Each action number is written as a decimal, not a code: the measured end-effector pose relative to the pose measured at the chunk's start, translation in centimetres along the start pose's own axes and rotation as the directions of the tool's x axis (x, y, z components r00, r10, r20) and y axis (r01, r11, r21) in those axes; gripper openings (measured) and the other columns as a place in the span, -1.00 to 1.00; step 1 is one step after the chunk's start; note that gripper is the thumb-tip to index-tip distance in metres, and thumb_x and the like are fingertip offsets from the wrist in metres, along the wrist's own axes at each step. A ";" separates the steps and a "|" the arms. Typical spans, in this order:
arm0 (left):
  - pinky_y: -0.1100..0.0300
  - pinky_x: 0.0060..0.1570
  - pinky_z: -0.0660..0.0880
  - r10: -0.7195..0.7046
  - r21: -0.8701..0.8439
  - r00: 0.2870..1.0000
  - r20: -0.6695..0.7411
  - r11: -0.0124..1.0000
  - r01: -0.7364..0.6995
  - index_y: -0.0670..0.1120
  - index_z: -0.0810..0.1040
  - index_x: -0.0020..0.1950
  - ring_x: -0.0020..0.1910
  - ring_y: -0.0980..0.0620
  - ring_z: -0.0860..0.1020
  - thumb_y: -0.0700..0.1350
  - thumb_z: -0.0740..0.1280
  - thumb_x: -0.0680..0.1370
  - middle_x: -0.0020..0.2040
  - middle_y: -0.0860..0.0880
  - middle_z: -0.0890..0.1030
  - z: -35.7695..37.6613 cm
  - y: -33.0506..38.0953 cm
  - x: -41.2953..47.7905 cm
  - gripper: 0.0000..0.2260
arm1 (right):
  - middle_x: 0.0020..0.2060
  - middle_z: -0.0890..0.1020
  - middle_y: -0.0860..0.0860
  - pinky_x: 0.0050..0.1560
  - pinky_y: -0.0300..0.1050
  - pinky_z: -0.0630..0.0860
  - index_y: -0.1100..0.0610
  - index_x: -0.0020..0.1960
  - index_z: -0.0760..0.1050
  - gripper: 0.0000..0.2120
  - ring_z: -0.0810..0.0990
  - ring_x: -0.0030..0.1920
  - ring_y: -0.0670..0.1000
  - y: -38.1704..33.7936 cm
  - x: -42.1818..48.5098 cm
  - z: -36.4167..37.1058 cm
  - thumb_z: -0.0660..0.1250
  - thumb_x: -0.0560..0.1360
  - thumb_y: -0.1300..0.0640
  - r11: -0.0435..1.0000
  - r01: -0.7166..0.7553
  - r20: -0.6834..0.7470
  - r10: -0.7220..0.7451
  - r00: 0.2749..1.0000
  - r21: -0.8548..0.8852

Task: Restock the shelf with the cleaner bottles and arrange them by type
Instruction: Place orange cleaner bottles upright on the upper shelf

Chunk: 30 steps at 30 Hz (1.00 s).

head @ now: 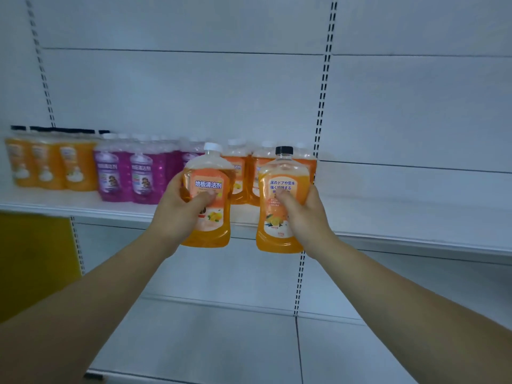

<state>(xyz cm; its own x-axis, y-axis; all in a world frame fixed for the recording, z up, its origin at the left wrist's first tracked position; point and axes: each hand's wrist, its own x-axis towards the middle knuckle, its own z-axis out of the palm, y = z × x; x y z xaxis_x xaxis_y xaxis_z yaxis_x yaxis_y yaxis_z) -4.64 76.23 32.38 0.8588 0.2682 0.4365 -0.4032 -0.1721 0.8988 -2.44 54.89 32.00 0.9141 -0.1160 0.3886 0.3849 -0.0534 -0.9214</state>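
- Left hand [181,207]: closed around the white-capped orange bottle [206,198], thumb across the label, fingers wrapped behind. Bottle upright, tilted slightly, held in the air in front of the shelf [401,217] edge.
- Right hand [306,214]: closed around the black-capped orange bottle [279,200], thumb pressed on the label. Bottle upright, held in the air just right of the other, the two apart.
- Shelf stock, far side: a group of orange bottles with black caps [51,164] at the far left; purple bottles [130,176] beside them to the right, white caps; further orange bottles with white caps [249,173] directly behind the two held bottles.
- Right part of the shelf carries no bottles.
- Stock is blurred; labels there are not readable.
- A yellow panel [33,261] sits below the shelf at the left.
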 end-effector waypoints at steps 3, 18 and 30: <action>0.13 -0.13 0.57 -0.001 -0.014 1.000 0.009 1.000 0.001 0.02 0.40 0.33 -0.01 0.02 0.64 -0.06 0.40 0.52 0.08 0.03 0.63 -1.4 -1.1 2.7 -0.61 | -0.03 0.61 -0.15 0.13 0.04 0.55 -0.05 0.20 0.40 -0.65 0.62 0.01 -0.06 0.1 1.2 1.7 0.40 0.47 -0.02 0.999 0.029 -0.056 -0.030 0.998 -0.019; 0.06 0.18 0.51 0.059 0.034 0.945 0.323 0.997 -0.074 0.06 0.22 0.45 0.16 0.05 0.56 -0.16 0.42 0.50 0.19 0.02 0.58 1.5 -7.2 12.7 -0.40 | -0.13 0.53 -0.28 -0.14 -0.24 0.45 -0.20 0.16 0.19 -0.46 0.53 -0.14 -0.25 2.7 6.5 4.4 0.49 0.40 -0.01 0.966 0.054 -0.182 -0.103 0.978 -0.254; 0.44 -0.11 0.39 0.002 0.160 0.946 0.324 0.985 -0.057 0.02 -0.01 0.53 0.01 0.27 0.52 -0.09 0.29 0.59 0.11 0.12 0.51 4.3 -7.4 13.7 -0.38 | -0.15 0.46 -0.32 -0.38 -0.46 0.33 -0.11 0.25 0.18 -0.40 0.47 -0.22 -0.33 3.9 8.7 3.5 0.50 0.41 0.02 0.965 0.058 -0.074 -0.079 0.994 -0.256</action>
<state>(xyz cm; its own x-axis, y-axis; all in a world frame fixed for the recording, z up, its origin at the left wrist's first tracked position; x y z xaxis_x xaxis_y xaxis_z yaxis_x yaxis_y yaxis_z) 11.51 77.06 31.56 0.9141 -0.0534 0.4020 -0.3955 -0.3364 0.8546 7.50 57.16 31.81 0.8687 -0.1846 0.4598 0.3918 -0.3120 -0.8655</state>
